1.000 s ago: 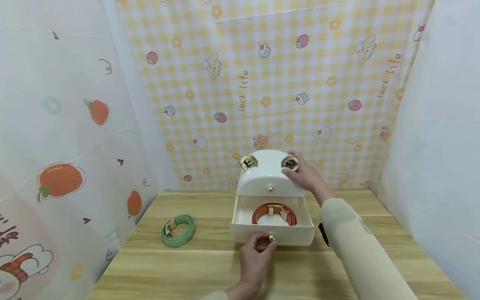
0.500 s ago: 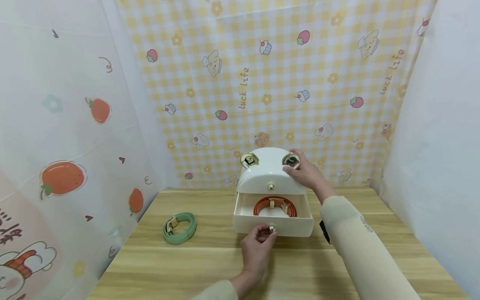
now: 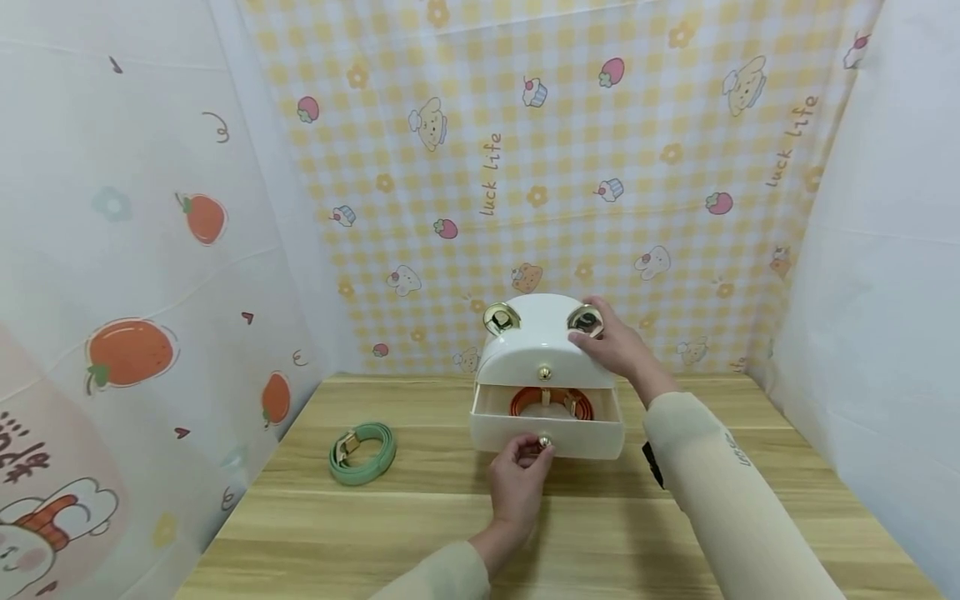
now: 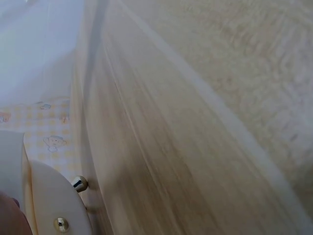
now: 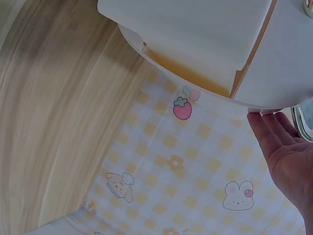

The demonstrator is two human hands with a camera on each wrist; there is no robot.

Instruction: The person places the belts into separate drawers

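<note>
A white box (image 3: 542, 321) with two gold rings on its rounded top stands on the table. Its lower drawer (image 3: 588, 439) sticks partway out, holding a coiled orange-brown belt (image 3: 529, 399) with gold-coloured fittings. My left hand (image 3: 516, 487) pinches the small gold knob (image 3: 546, 442) on the drawer front. With thumb in front and fingers behind, my right hand (image 3: 617, 346) grips the box's top beside the right ring. The right wrist view shows that hand's fingertips (image 5: 259, 122) at the back of the box. Only a sliver of the left hand (image 4: 12, 219) enters the left wrist view.
A coiled green belt (image 3: 364, 457) with a gold-coloured buckle lies on the wooden table (image 3: 405, 542), left of the box. Behind stands a yellow checked cloth backdrop (image 3: 450, 167); pale cloths hang at both sides.
The left hand has moved away from the person with the knob, and the drawer has slid further into the box. Less of the orange-brown belt shows. The right hand keeps its grip.
</note>
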